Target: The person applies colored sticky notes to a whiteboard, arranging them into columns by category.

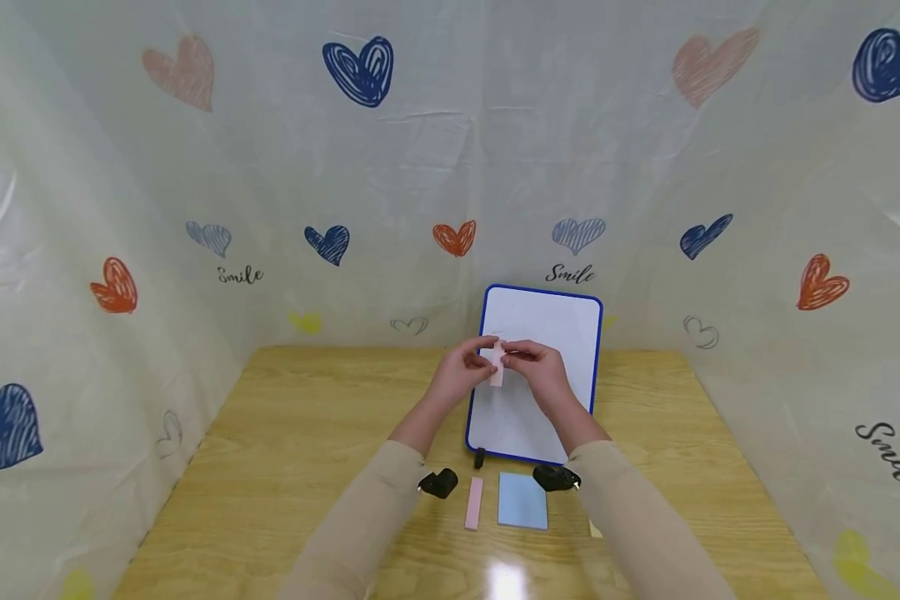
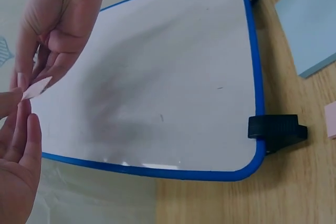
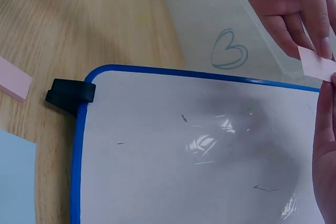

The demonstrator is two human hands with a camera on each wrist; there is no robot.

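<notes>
In front of a blue-framed whiteboard [image 1: 536, 321], a small pale pink sticky note [image 1: 497, 372] hangs upright between both hands. My left hand [image 1: 459, 372] pinches its left edge between thumb and fingers. From the other side, my right hand [image 1: 543, 372] pinches the note near its upper part with thumb and forefinger. Seen from the left wrist, the note [image 2: 37, 88] appears nearly edge-on; the right wrist view shows its flat face [image 3: 315, 66]. Both hands stand off the board, whose surface carries only short dark marks.
The whiteboard leans on black feet [image 2: 278, 127] at its lower edge. Nearer on the wooden table [image 1: 330, 417] lie a narrow pink sticky note pad [image 1: 474, 503] and a square blue pad [image 1: 522, 501]. A yellow piece [image 1: 595, 530] is mostly hidden by the right sleeve. A heart-printed curtain surrounds the table.
</notes>
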